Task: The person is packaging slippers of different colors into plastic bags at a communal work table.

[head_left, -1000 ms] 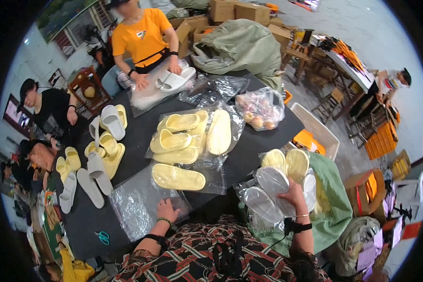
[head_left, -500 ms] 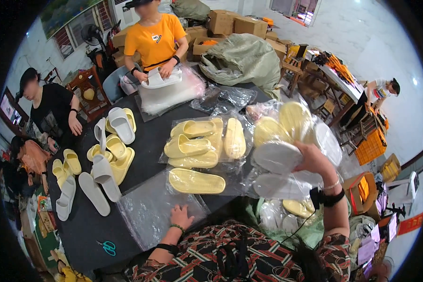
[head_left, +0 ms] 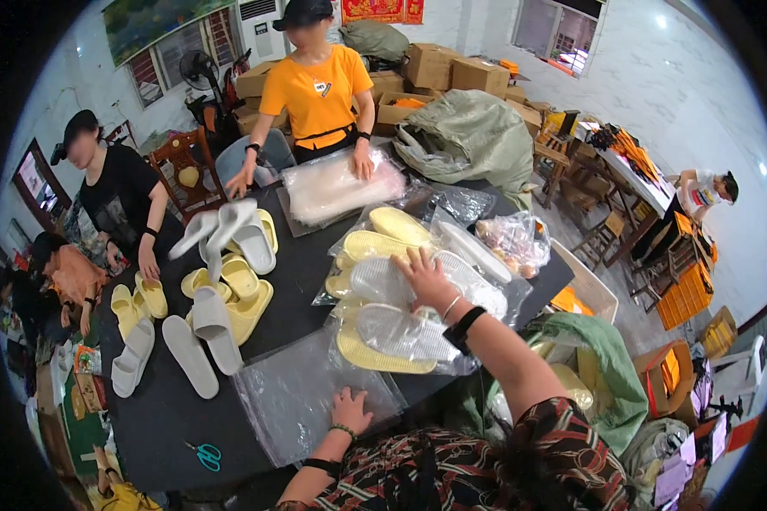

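1. Landmark: a flat, clear plastic bag (head_left: 273, 400), lying on the matt black tabletop (head_left: 149, 430).
2. Left hand (head_left: 349, 413): palm down on the landmark's near right part, fingers loosely spread, grasping nothing visible.
3. Right hand (head_left: 426, 281): beyond and to the right of the landmark, fingers fanned wide, resting on white slippers with ribbed soles (head_left: 405, 330), sealed in clear film. Whether any fingertip pinches the film cannot be told.
4. These white slippers lie soles up over pale yellow slippers in clear film (head_left: 375, 362), just right of the landmark's far part.
5. Loose grey open-toed slippers (head_left: 190, 358) and loose yellow open-toed slippers (head_left: 251, 315) lie to the left of and beyond the landmark.
6. Teal-handled scissors (head_left: 207, 456) lie left of the landmark's near edge.
7. A green woven sack (head_left: 614, 379) containing further slippers stands well to the right of the landmark.
8. Well beyond the landmark, a co-worker in an orange shirt (head_left: 324, 89) has one hand on a stack of clear plastic bags (head_left: 328, 192).
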The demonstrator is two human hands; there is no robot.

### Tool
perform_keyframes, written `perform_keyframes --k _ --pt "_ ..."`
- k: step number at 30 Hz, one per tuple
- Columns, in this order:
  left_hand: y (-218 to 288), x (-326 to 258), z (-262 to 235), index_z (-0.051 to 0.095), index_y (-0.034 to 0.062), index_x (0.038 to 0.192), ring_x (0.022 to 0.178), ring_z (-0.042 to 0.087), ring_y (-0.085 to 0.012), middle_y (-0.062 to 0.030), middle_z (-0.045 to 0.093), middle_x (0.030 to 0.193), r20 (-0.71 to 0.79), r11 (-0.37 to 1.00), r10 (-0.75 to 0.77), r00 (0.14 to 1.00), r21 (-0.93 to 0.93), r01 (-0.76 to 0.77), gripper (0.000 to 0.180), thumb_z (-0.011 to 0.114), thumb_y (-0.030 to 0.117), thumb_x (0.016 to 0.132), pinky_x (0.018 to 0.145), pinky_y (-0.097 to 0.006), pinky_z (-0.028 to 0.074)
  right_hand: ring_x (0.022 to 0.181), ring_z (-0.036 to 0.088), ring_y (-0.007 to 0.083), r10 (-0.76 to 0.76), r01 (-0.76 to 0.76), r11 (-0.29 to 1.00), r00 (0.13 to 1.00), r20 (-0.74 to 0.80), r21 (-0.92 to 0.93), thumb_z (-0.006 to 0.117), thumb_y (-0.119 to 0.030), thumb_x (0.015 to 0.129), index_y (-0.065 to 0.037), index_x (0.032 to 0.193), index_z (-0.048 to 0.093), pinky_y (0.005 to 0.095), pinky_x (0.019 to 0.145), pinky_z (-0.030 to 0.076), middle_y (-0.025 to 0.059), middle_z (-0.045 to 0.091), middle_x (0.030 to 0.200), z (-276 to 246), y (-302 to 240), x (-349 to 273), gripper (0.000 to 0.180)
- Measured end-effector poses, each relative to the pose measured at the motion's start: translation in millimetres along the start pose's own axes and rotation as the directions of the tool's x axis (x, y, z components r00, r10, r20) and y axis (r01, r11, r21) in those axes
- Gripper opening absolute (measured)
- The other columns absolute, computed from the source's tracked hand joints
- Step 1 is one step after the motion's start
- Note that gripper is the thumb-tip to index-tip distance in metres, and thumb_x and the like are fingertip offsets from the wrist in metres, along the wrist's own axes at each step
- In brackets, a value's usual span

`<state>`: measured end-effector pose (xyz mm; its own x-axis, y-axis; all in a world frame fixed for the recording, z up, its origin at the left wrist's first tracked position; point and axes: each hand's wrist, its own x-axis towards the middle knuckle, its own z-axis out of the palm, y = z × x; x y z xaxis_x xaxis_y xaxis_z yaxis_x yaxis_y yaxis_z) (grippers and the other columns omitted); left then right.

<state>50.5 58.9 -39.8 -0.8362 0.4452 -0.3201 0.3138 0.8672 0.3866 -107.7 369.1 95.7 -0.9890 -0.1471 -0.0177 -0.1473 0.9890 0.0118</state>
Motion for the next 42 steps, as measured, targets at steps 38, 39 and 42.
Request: perform_keyframes --k 38,39,42 --pt "-1 60 15 0.034 -0.0051 0.127 0.112 0.039 -0.0430 -0.0285 0.042 0.120 0.243 0.958 0.000 0.970 0.277 -0.069 0.088 0.082 0.017 0.056 0.098 -0.049 0.035 0.119 0.043 0.0423 0.982 -0.878 -0.185 -0.188 0.038 0.441 0.077 -0.027 0.070 0.000 0.117 0.051 0.0456 0.099 0.038 0.0260 0.040 0.131 308 264 -610 0.060" --pt "-3 60 14 0.035 -0.0052 0.126 0.112 0.040 -0.0427 -0.0285 0.042 0.120 0.224 0.954 -0.040 0.974 0.297 -0.029 0.088 0.083 0.017 0.056 0.098 -0.048 0.035 0.120 0.042 0.0420 0.974 -0.902 -0.225 -0.217 0.065 0.369 0.078 -0.029 0.069 0.000 0.120 0.048 0.0462 0.099 0.038 0.0261 0.037 0.135 305 276 -606 0.066" --pt "6 64 12 0.036 -0.0058 0.123 0.111 0.040 -0.0420 -0.0288 0.042 0.120 0.234 0.961 -0.127 0.964 0.268 0.061 0.086 0.083 0.018 0.056 0.098 -0.048 0.035 0.123 0.039 0.0419 0.959 -0.933 -0.245 -0.194 0.207 0.262 0.079 -0.034 0.068 -0.001 0.128 0.042 0.0471 0.100 0.038 0.0251 0.030 0.141 300 299 -608 0.078"
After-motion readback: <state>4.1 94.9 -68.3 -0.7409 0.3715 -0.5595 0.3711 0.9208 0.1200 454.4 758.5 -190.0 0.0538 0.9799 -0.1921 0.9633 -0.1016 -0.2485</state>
